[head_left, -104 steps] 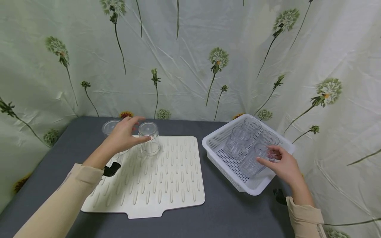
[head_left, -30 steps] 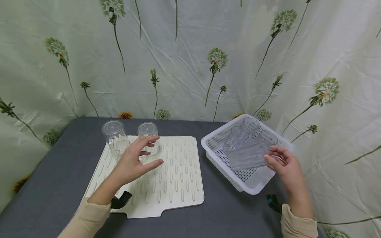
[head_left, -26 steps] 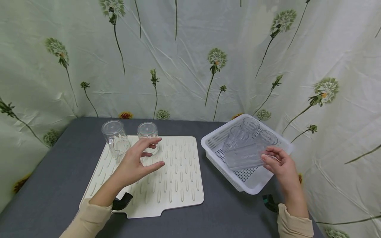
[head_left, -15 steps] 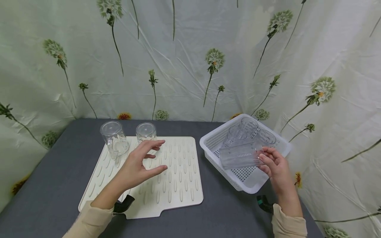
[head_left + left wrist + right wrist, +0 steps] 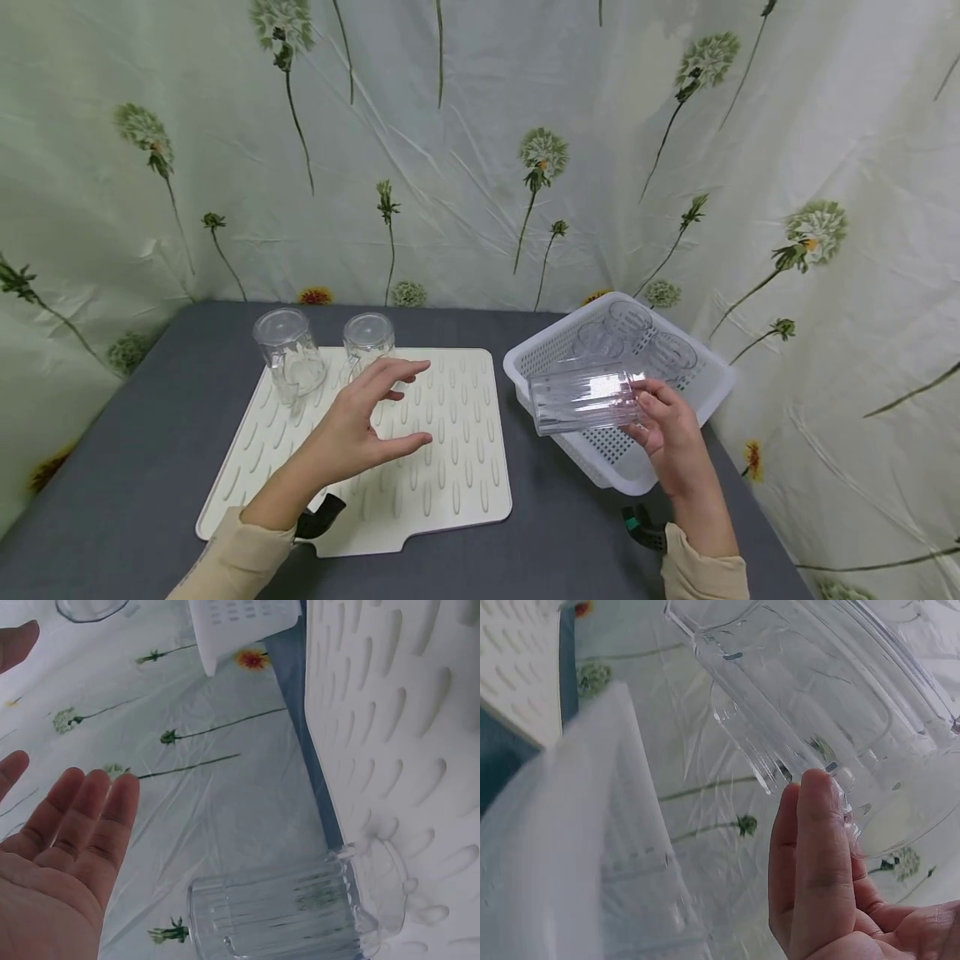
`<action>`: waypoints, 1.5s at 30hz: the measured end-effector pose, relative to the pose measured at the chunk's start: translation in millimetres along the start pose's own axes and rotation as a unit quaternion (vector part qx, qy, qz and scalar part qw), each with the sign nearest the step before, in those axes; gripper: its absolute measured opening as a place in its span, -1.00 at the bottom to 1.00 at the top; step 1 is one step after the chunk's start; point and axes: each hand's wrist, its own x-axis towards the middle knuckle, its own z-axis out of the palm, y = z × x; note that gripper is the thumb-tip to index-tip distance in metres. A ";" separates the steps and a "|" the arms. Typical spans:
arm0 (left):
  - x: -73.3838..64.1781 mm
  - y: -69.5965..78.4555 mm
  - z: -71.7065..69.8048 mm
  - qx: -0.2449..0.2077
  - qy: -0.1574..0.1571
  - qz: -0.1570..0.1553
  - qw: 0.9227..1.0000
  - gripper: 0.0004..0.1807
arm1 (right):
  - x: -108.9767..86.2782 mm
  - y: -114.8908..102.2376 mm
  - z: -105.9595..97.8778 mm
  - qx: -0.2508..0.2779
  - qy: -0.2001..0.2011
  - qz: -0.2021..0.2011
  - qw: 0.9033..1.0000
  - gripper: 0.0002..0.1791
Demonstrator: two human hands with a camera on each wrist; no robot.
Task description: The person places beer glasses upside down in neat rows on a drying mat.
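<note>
My right hand [image 5: 670,429] pinches a clear drinking glass [image 5: 573,400] by one end, with its thumb and fingertips. The glass lies nearly level in the air over the basket's near left side, its other end pointing left. Close up in the right wrist view, fingers [image 5: 821,855] touch the wall of the clear glass [image 5: 810,690]. My left hand [image 5: 352,429] hovers over the white ridged mat [image 5: 450,475], thumb and fingers apart and holding nothing. Beyond it, two upturned clear glasses, a left one [image 5: 285,354] and a right one [image 5: 367,333], stand at the mat's back left.
A white perforated basket [image 5: 716,400] sits at the right of the dark grey table [image 5: 555,542], with several clear glasses [image 5: 671,354] inside. Behind the table hangs a curtain [image 5: 465,167] with a flower print.
My right hand has lifted a glass from the basket, tipped it level and carried it left. My left hand has drawn back from the standing glasses toward me and to the right.
</note>
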 end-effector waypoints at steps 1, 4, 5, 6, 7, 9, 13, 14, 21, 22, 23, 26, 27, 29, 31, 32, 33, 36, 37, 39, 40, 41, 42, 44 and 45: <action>0.6 -0.4 1.4 -0.002 0.001 0.004 1.000 0.00 | -0.8 0.7 1.6 0.003 -0.003 0.001 1.000 -0.80; 1.4 0.0 3.7 -0.010 0.007 0.018 1.000 0.00 | -1.7 2.5 8.7 0.012 -0.010 0.005 1.000 -0.81; 1.6 0.3 4.1 -0.012 0.007 0.019 1.000 0.00 | -2.0 3.2 11.5 0.015 -0.012 0.005 1.000 -0.81; 1.7 0.6 4.3 -0.016 0.007 0.022 1.000 0.00 | -2.4 4.1 14.2 0.021 -0.014 0.005 1.000 -0.81; 2.0 1.0 4.7 -0.020 0.008 0.026 0.999 0.00 | -2.8 5.0 16.9 0.027 -0.017 0.007 0.999 -0.81; 2.4 1.7 5.2 -0.028 0.011 0.031 0.999 -0.01 | -3.3 7.7 22.4 0.036 -0.028 0.009 0.999 -0.80; 3.2 4.2 6.8 -0.043 0.017 0.048 0.998 -0.02 | -5.0 13.8 32.6 0.049 -0.046 0.009 0.998 -0.79; 3.6 5.0 7.5 -0.046 0.018 0.054 0.997 -0.03 | -5.5 15.3 34.7 0.051 -0.049 0.008 0.998 -0.78; 6.6 11.1 11.7 -0.067 0.032 0.114 0.991 -0.11 | -9.4 22.2 47.9 0.079 -0.094 0.012 0.992 -0.68; 6.9 11.8 12.1 -0.069 0.033 0.120 0.990 -0.12 | -9.4 23.1 49.9 0.084 -0.107 0.012 0.991 -0.67; 7.4 12.5 12.5 -0.071 0.035 0.128 0.989 -0.12 | -9.6 23.9 52.1 0.090 -0.119 0.014 0.989 -0.66; 8.3 13.9 13.3 -0.074 0.037 0.145 0.986 -0.13 | -10.0 26.7 58.7 0.102 -0.151 0.017 0.983 -0.65; 8.4 14.3 13.5 -0.073 0.036 0.148 0.986 -0.13 | -10.4 27.7 60.8 0.104 -0.159 0.018 0.982 -0.65; 8.0 14.7 14.0 -0.071 0.036 0.154 0.985 -0.13 | -11.4 29.9 65.0 0.110 -0.170 0.024 0.979 -0.66; 6.7 14.8 14.2 -0.070 0.035 0.156 0.985 -0.12 | -12.8 32.4 69.0 0.118 -0.180 0.031 0.976 -0.66; 5.8 14.6 14.2 -0.069 0.035 0.156 0.985 -0.11 | -13.4 33.8 71.1 0.124 -0.185 0.034 0.974 -0.66; 5.0 14.4 14.3 -0.068 0.034 0.156 0.985 -0.10 | -13.9 35.1 72.8 0.131 -0.189 0.036 0.973 -0.65; 2.6 13.8 14.5 -0.070 0.032 0.158 0.984 -0.09 | -14.9 38.7 77.7 0.159 -0.200 0.043 0.966 -0.63; 1.9 13.6 14.5 -0.072 0.032 0.159 0.984 -0.09 | -14.9 39.7 79.0 0.168 -0.203 0.045 0.963 -0.63; 0.8 13.0 14.5 -0.074 0.033 0.163 0.983 -0.10 | -14.9 41.6 81.4 0.184 -0.208 0.050 0.959 -0.63; 0.2 12.8 14.4 -0.076 0.033 0.165 0.983 -0.10 | -15.0 42.3 82.5 0.189 -0.209 0.053 0.958 -0.64; 0.0 12.6 14.4 -0.078 0.034 0.168 0.982 -0.11 | -15.0 43.0 83.6 0.194 -0.209 0.057 0.957 -0.65; -0.4 12.4 14.2 -0.078 0.034 0.170 0.982 -0.12 | -15.2 43.4 84.6 0.198 -0.209 0.061 0.956 -0.66; -0.8 11.8 13.6 -0.077 0.038 0.177 0.981 -0.13 | -15.9 44.0 86.4 0.202 -0.207 0.068 0.955 -0.67; -1.1 11.6 13.2 -0.076 0.038 0.179 0.980 -0.14 | -16.2 44.2 87.5 0.203 -0.206 0.071 0.955 -0.67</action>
